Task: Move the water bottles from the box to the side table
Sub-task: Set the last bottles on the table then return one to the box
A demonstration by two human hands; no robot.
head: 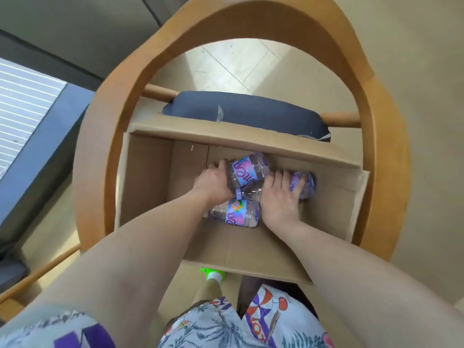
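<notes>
Bottles: three visible, all lying on their sides on the floor of one open cardboard box (148,187). Upper bottle (247,172) is gripped by the left hand (213,182) at its left end. Right bottle (302,184) is under the right hand (281,197), fingers wrapped over it. Third bottle (236,213) lies loose just below both hands. Box sits on one wooden chair (351,79) with one dark cushion (251,109).

Clear bottles (247,172) carry purple, pink and blue labels inside the tan cardboard box (150,187); beyond it, a navy cushion (251,109); a floral-print garment (226,327) below.
</notes>
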